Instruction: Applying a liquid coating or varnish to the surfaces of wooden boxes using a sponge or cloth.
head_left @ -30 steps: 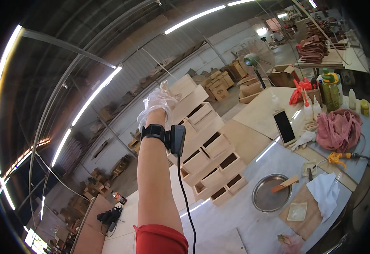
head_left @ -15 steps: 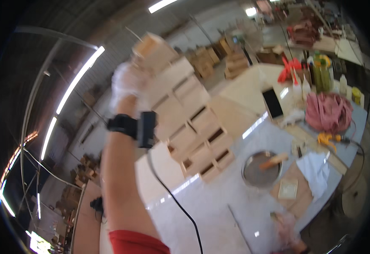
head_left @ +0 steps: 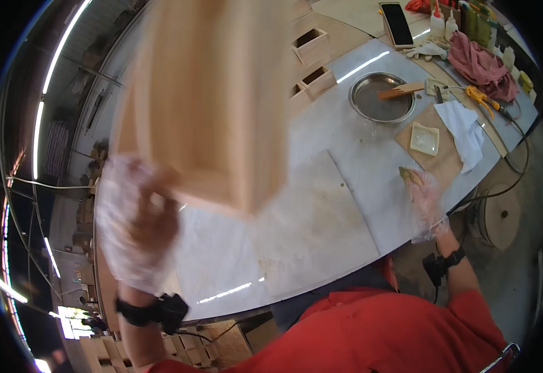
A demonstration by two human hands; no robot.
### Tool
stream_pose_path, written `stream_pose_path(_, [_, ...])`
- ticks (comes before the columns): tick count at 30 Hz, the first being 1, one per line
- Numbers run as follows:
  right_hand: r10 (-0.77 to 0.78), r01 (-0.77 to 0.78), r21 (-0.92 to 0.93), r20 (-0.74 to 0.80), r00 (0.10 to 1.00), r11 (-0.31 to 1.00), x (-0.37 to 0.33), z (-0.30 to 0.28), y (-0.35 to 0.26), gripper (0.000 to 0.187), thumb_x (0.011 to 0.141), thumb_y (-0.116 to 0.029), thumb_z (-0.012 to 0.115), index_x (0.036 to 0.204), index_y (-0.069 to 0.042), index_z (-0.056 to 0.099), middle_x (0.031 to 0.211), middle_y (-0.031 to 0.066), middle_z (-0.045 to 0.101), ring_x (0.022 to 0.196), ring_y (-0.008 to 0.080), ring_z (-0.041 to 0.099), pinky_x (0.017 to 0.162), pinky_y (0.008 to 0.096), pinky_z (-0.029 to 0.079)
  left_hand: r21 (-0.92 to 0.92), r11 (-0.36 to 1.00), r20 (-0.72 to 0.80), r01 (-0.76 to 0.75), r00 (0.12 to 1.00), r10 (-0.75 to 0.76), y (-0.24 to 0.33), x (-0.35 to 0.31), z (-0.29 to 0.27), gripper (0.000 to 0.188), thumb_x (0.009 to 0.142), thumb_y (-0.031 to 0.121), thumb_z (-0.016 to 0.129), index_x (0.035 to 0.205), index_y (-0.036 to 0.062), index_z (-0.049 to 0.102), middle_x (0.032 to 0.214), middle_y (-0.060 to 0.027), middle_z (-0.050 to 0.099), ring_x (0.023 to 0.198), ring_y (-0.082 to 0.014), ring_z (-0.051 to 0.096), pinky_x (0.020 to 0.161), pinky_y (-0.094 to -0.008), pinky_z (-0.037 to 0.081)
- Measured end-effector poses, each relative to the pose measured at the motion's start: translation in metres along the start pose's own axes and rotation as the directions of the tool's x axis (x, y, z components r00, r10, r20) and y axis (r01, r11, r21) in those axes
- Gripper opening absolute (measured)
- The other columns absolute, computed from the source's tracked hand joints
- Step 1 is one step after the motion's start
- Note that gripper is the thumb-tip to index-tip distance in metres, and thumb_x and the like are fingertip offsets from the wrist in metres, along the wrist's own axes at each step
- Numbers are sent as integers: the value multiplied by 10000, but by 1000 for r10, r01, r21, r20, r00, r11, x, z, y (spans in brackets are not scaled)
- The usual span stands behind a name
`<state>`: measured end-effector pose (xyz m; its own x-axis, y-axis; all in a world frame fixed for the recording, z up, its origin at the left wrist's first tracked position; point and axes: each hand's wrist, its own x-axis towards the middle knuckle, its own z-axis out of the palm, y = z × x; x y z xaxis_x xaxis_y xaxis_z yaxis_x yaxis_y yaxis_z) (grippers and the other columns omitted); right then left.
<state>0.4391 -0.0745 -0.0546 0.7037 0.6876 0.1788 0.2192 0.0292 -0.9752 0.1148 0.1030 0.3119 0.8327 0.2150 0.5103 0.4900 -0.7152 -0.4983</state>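
My left hand [head_left: 139,221], in a clear plastic glove, grips the lower edge of a pale wooden box [head_left: 215,105]. The box is raised close in front of me, large and blurred, hiding much of the table's far left. Over the table's right front edge, my right hand [head_left: 427,202], gloved the same way, has its fingers closed round a small yellowish-green wad [head_left: 409,176], whose kind I cannot make out. Beyond that hand a square whitish dish [head_left: 425,138] sits on a brown board [head_left: 445,161].
Small wooden boxes [head_left: 312,48] stand at the far side. A round metal pan [head_left: 352,102] has a wooden paddle [head_left: 401,91] across its rim. Further right are a white cloth [head_left: 462,133], a yellow corded tool [head_left: 480,99], a phone [head_left: 398,25], a pink cloth [head_left: 480,62] and bottles [head_left: 437,25].
My left hand has brought the box from the top of the far stack back towards me. The view has tilted down, showing more of the near table and my right arm.
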Motion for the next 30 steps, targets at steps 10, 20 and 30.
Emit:
stream_pose_path(10, [16, 10, -295, 83, 996, 955, 6, 3, -44, 307, 904, -142, 584, 1186, -35, 645, 944, 40, 631, 765, 98, 566, 669, 255, 476, -624, 780, 191, -34, 962, 195, 77, -190, 82, 256, 685, 45, 669, 917, 137, 612, 855, -77, 560, 852, -294, 567, 771, -446, 476])
stream_pose_path(20, [275, -231, -435, 41, 961, 870, 5, 17, -101, 312, 901, -214, 614, 1190, -104, 656, 1020, 93, 670, 871, 234, 640, 763, 343, 509, -573, 796, 307, 195, 951, -11, 79, -237, 103, 311, 700, 26, 591, 998, 114, 604, 1069, -104, 580, 1151, -327, 514, 1027, -495, 372])
stream_pose_path(30, [-456, 591, -768, 446, 770, 247, 97, 15, -128, 302, 829, -124, 612, 1123, -115, 681, 1220, 50, 626, 997, 268, 636, 868, 365, 507, -589, 542, 499, 600, 797, -340, 102, -246, 132, 347, 784, 118, 674, 1113, 65, 580, 959, -141, 597, 938, -359, 545, 857, -466, 425])
